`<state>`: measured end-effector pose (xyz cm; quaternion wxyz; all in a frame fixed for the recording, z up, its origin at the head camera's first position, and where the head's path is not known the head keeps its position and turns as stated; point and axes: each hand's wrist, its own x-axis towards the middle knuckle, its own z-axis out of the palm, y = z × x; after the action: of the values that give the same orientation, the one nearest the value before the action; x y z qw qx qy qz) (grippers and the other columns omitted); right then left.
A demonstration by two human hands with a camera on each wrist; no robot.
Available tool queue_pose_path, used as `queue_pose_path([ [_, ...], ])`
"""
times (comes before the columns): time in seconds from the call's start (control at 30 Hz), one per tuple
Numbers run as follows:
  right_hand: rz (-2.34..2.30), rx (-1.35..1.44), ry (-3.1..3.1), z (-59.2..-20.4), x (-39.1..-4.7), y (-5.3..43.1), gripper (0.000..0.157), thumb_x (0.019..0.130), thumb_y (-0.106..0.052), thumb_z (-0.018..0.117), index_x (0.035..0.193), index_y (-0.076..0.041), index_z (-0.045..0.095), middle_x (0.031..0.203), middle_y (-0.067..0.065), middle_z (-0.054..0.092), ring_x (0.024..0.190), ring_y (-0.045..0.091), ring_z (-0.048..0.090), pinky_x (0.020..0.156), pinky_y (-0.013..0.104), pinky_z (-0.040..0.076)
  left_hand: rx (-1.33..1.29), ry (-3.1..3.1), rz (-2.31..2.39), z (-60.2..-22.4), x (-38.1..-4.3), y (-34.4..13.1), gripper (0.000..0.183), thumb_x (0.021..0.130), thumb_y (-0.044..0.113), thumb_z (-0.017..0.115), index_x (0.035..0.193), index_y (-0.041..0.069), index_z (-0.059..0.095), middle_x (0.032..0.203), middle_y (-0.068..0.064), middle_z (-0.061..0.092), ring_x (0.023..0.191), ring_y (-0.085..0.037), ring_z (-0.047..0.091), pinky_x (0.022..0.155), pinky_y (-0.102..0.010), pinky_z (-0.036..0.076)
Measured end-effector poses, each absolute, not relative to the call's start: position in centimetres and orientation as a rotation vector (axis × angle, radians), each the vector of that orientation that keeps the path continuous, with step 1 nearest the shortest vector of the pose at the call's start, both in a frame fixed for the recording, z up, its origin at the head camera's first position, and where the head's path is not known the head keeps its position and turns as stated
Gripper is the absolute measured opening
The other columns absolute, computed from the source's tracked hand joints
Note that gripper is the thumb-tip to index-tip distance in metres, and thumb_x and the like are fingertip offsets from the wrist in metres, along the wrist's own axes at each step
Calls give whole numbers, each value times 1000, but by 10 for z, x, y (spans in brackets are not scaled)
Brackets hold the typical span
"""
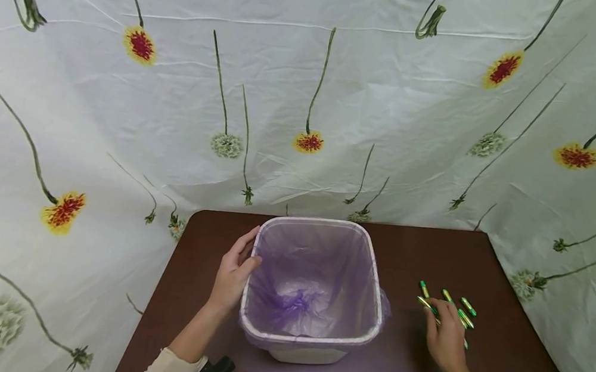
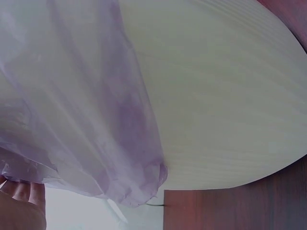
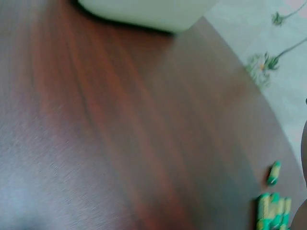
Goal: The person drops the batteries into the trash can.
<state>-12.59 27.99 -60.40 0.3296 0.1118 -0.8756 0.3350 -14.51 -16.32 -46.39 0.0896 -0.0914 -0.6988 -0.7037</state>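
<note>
Bin (image 1: 305, 355) nearest me, rim (image 1: 310, 338) gripped by my left hand (image 1: 232, 277); my right hand (image 1: 446, 335) pinches a battery (image 1: 423, 302) beside the other batteries (image 1: 465, 319) on the table (image 1: 405, 250). Lift it snugly, clear of its neighbours.

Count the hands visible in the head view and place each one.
2. The left hand grips the lined bin at its left side; the right hand is among small green-and-gold cylinders on the table.
</note>
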Motion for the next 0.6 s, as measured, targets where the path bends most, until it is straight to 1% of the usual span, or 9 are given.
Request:
queue_pose_path([
  [0.07, 880, 308, -2282, -597, -129, 279, 28, 82, 19, 74, 107, 8, 69, 95, 19, 62, 77, 21, 56, 69, 14, 41, -274, -2081, -2093, -464, -146, -163, 58, 96, -11, 50, 154, -5, 42, 155, -21, 45, 139, -35, 45, 99, -21, 46],
  [0.17, 883, 331, -2271, -586, -133, 277, 28, 82, 19, 74, 107, 7, 70, 96, 18, 62, 77, 19, 55, 69, 18, 42, -275, -2090, -2084, -463, -147, -163, 58, 96, -11, 50, 153, -6, 42, 156, -21, 44, 141, -34, 44, 100, -20, 45],
  [0.33, 926, 371, -2264, -564, -139, 272, 28, 83, 18, 74, 107, 5, 71, 100, 17, 64, 80, 19, 57, 69, 16, 43, -275, -2112, -2076, -461, -148, -163, 58, 96, -11, 50, 153, -6, 42, 157, -20, 43, 142, -33, 42, 101, -19, 44],
  [0.43, 952, 386, -2279, -551, -142, 270, 27, 85, 16, 73, 109, 4, 72, 101, 15, 63, 78, 15, 55, 65, 16, 40, -269, -2110, -2083, -462, -148, -164, 59, 96, -12, 50, 153, -6, 42, 157, -20, 43, 142, -33, 42, 100, -20, 45],
  [0.6, 987, 426, -2274, -532, -148, 266, 29, 86, 16, 72, 111, 2, 72, 104, 13, 64, 78, 8, 52, 60, 17, 39, -273, -2112, -2093, -461, -148, -165, 59, 96, -12, 49, 154, -6, 41, 158, -20, 42, 142, -33, 41, 100, -20, 45],
])
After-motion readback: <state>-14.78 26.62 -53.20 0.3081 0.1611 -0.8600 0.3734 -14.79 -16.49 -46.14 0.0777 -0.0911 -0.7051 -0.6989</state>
